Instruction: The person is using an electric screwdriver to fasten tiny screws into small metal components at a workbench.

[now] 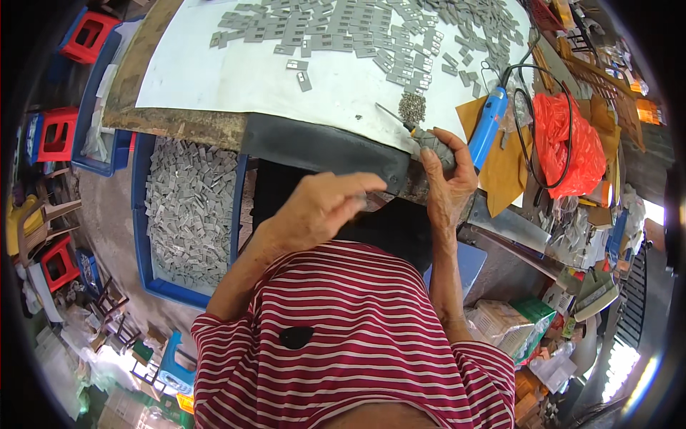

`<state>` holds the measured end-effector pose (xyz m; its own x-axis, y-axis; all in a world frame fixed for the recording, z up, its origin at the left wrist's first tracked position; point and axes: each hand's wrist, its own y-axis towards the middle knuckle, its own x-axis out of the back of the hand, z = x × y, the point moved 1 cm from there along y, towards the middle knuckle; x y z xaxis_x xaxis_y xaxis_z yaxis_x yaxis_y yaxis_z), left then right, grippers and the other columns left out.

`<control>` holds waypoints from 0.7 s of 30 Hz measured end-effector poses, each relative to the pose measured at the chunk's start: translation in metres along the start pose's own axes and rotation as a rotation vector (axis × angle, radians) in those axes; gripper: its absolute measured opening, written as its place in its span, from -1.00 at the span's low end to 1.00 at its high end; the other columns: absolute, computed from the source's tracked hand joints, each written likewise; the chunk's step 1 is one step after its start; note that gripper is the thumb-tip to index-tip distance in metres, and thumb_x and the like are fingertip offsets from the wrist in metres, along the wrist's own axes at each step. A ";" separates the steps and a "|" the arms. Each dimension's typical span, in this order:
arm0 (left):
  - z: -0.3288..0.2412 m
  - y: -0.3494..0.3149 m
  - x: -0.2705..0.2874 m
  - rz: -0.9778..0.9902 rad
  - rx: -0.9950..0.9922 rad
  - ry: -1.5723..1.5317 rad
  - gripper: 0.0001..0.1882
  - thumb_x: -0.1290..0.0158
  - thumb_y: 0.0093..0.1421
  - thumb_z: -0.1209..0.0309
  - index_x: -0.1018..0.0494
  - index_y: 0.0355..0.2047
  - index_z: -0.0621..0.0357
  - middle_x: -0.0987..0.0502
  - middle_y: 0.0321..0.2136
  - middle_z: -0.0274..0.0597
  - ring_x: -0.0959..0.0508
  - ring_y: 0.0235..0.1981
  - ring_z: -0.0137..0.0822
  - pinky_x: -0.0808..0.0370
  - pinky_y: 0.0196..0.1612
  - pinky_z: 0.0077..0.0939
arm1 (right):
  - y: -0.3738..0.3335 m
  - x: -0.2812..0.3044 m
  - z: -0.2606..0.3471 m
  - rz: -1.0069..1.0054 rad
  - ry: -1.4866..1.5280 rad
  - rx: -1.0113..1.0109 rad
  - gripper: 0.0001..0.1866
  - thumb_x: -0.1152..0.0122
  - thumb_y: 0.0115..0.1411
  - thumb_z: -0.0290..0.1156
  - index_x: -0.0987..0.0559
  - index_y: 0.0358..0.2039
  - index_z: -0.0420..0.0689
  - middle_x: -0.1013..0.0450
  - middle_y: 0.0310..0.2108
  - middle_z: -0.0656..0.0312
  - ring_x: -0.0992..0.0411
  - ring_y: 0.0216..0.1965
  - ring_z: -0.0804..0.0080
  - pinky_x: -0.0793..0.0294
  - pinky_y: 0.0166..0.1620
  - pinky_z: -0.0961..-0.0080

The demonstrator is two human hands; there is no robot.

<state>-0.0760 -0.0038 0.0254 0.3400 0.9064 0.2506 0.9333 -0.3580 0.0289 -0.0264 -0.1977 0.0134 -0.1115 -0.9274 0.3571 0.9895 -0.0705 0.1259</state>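
Observation:
At the table's near edge, my right hand (449,184) is closed around a thick grey bulk (439,149). A screwdriver (391,114) with a thin metal shaft and a yellow-and-black collar runs into this bulk; whether it is the handle or a separate piece I cannot tell. The shaft points to the far left, over the white sheet. My left hand (314,209) is in the air before the table edge, forefinger stretched and thumb beneath. Its fingertips are smeared by motion, with a greyish blur that I cannot make out. Beyond the right hand lies a pile of small screws (412,108).
Many flat grey plates (336,28) cover the far part of the white sheet (193,71). A blue corded tool (490,125) lies right, beside a red plastic bag (568,146). On the left, a blue bin (143,236) holds many grey pieces; red stools (61,134) stand beyond.

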 end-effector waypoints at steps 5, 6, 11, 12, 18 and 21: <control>0.000 0.024 0.035 -0.402 0.075 0.270 -0.82 0.06 0.08 0.54 -0.42 -0.28 0.23 -0.45 -0.57 -0.15 -0.42 -0.60 -0.32 -0.34 -0.50 -0.52 | -0.003 -0.001 -0.005 -0.030 -0.087 0.053 -0.71 -0.23 0.04 -0.43 -0.46 -0.20 -0.18 -0.41 -0.35 0.28 -0.36 -0.33 0.57 -0.36 -0.23 0.66; 0.001 0.032 0.040 -0.459 0.036 0.448 -0.83 0.04 0.06 0.54 -0.41 -0.30 0.25 -0.50 -0.52 -0.05 -0.46 -0.60 -0.11 -0.37 -0.49 -0.38 | -0.003 -0.001 -0.005 -0.031 -0.056 0.032 -0.71 -0.23 0.04 -0.42 -0.46 -0.20 -0.18 -0.41 -0.36 0.28 -0.35 -0.33 0.57 -0.36 -0.23 0.64; 0.033 0.062 0.046 -0.384 -0.015 0.625 -0.90 0.00 0.04 0.47 -0.39 -0.41 0.20 -0.48 -0.50 -0.07 -0.48 -0.43 -0.07 -0.39 -0.35 -0.30 | -0.003 0.001 -0.005 -0.042 0.003 0.010 -0.71 -0.23 0.04 -0.43 -0.45 -0.20 -0.18 -0.41 -0.38 0.29 -0.35 -0.34 0.57 -0.36 -0.23 0.64; 0.035 0.065 0.046 -0.365 0.019 0.653 -0.89 -0.02 0.03 0.45 -0.39 -0.42 0.20 -0.47 -0.51 -0.05 -0.48 -0.45 -0.08 -0.38 -0.36 -0.32 | -0.003 0.002 -0.004 -0.033 0.009 0.006 -0.71 -0.22 0.04 -0.43 -0.45 -0.20 -0.18 -0.41 -0.38 0.29 -0.35 -0.34 0.57 -0.35 -0.24 0.64; 0.039 0.068 0.039 -0.352 0.115 0.657 -0.86 -0.05 0.03 0.40 -0.39 -0.43 0.19 -0.47 -0.55 -0.06 -0.48 -0.49 -0.08 -0.37 -0.38 -0.32 | -0.002 0.005 -0.003 -0.040 -0.004 0.040 -0.72 -0.21 0.05 -0.44 -0.45 -0.20 -0.18 -0.41 -0.37 0.29 -0.34 -0.34 0.59 -0.35 -0.26 0.67; 0.036 0.071 0.036 -0.354 0.158 0.683 -0.87 -0.04 0.03 0.40 -0.38 -0.45 0.18 -0.47 -0.54 -0.08 -0.48 -0.47 -0.08 -0.39 -0.38 -0.29 | -0.002 0.005 -0.005 -0.039 0.002 0.036 -0.72 -0.21 0.05 -0.45 -0.45 -0.20 -0.18 -0.41 -0.37 0.30 -0.34 -0.35 0.60 -0.35 -0.27 0.68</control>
<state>0.0065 0.0114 0.0020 -0.0791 0.6039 0.7931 0.9957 0.0088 0.0926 -0.0287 -0.2044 0.0106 -0.1498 -0.9250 0.3492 0.9805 -0.0936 0.1726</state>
